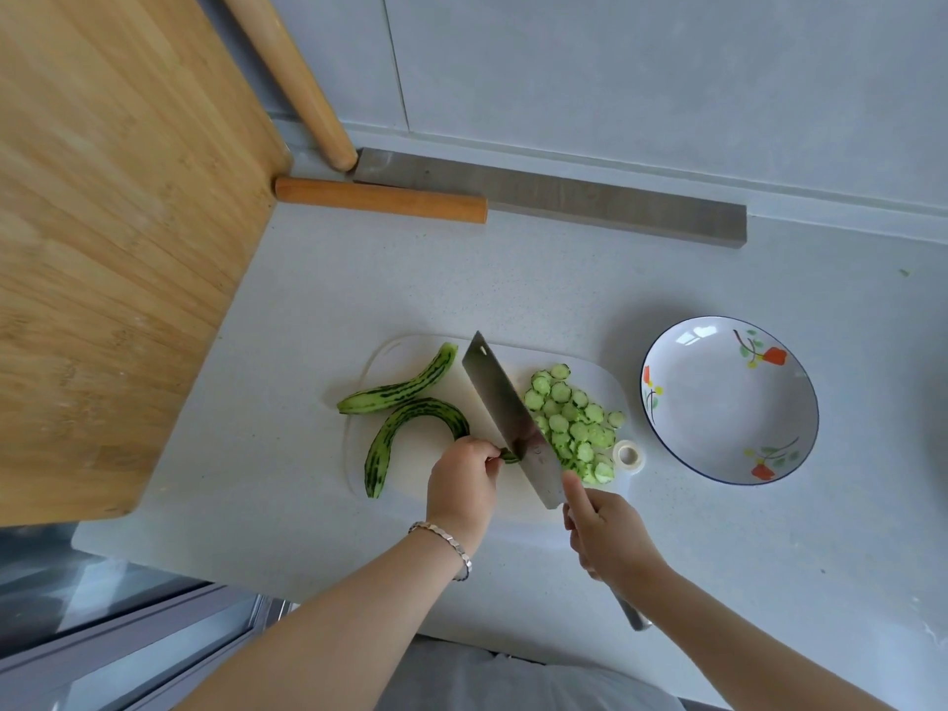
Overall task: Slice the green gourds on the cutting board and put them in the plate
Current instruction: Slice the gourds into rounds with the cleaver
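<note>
Left hand (464,477) pinches closed on a short gourd stub (509,456), fingertips curled just left of the knife blade (513,423). Right hand (608,536) is wrapped closed around the knife handle, forefinger laid up along the blade's side. The blade stands edge-down on the white cutting board (410,454), its long axis running from near-right to far-left, and the stub touches its left face, so judging by this the next cut takes almost nothing; the left hand is nearer whatever is left. Right of the blade lies the heap of cut slices (572,425), still on the board. Left of the blade lie two uncut gourd pieces: a curved one (405,436) just beyond the left hand, a straighter one (400,390) behind it. The plate (728,402) sits off the board, right of the slices, holding nothing yet.
</note>
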Available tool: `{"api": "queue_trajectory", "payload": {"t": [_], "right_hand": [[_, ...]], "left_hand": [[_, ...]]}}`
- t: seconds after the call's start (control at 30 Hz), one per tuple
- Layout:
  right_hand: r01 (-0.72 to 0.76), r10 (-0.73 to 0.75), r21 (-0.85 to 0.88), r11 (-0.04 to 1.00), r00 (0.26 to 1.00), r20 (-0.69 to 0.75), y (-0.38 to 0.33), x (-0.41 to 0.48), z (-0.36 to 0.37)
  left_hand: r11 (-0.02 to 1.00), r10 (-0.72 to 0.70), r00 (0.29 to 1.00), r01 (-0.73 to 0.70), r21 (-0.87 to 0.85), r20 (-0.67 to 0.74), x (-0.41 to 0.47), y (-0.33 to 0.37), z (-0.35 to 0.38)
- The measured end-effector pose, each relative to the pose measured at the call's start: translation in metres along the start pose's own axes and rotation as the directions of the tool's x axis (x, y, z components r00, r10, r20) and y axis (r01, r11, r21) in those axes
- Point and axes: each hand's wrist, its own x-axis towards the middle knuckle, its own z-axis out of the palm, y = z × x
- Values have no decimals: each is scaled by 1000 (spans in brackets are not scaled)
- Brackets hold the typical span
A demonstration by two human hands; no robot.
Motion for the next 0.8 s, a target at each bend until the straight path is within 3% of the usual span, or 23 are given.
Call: {"api": "queue_trajectory", "payload": {"t": [0.13, 0.43, 0.8], "right_hand": [[-31, 29, 108, 994, 999, 18, -2, -5, -8], [85, -85, -80, 993, 996, 0, -3, -14, -6], [75, -85, -237, 968, 996, -31, -1, -7, 2]], "left_hand": [[999, 25, 1000, -25, 30, 6, 1, 4, -2], [1000, 20, 1000, -21, 12, 9, 3, 4, 2], [1000, -9, 1000, 8, 25, 29, 2, 5, 2]]}}
